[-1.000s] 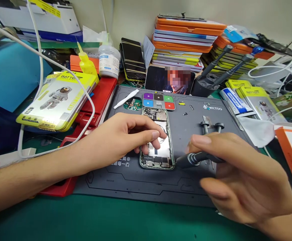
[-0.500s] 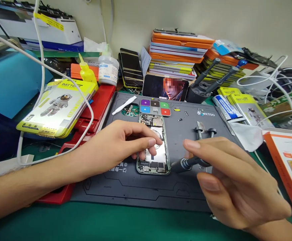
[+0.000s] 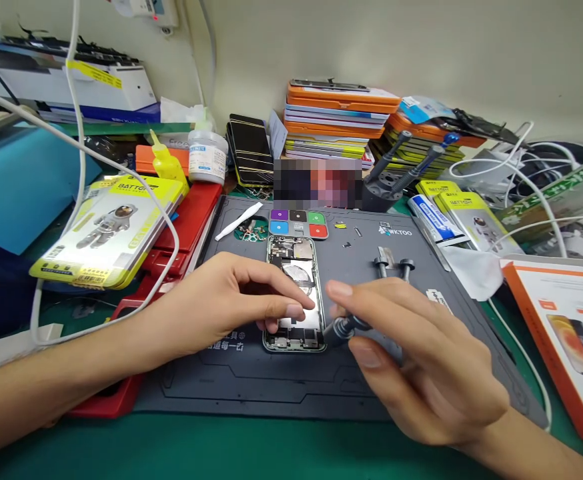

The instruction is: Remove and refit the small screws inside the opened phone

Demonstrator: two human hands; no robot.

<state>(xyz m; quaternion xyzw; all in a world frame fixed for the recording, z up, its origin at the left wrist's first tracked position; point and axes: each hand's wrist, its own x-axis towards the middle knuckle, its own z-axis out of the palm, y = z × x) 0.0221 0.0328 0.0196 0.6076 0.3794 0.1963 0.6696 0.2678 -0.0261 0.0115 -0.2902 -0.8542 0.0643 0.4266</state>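
An opened phone [image 3: 296,277] with its inner parts bare lies on a grey repair mat [image 3: 251,387]. My left hand [image 3: 244,293] rests over its left side, fingers loosely bent, with nothing visible in them; whether the fingertips touch the phone I cannot tell. To the right, my right hand [image 3: 421,347] hovers with thumb and index finger apart and nothing between them. Behind its fingers, a dark screwdriver [image 3: 344,327] lies with its tip by the phone's lower right corner. Farther back are two round-capped screwdrivers [image 3: 407,265], partly hidden by the hand.
A white pry tool [image 3: 239,221] and a coloured magnetic pad [image 3: 299,225] lie beyond the phone. Battery packs [image 3: 106,230] and a white cable [image 3: 171,267] are at left. A screwdriver holder [image 3: 384,193] stands behind; an orange-edged box [image 3: 561,333] lies at right.
The view has shifted, so the scene sits lower and farther left. My right hand has come closer to the phone. My left hand stays over the phone, slightly lower on it.
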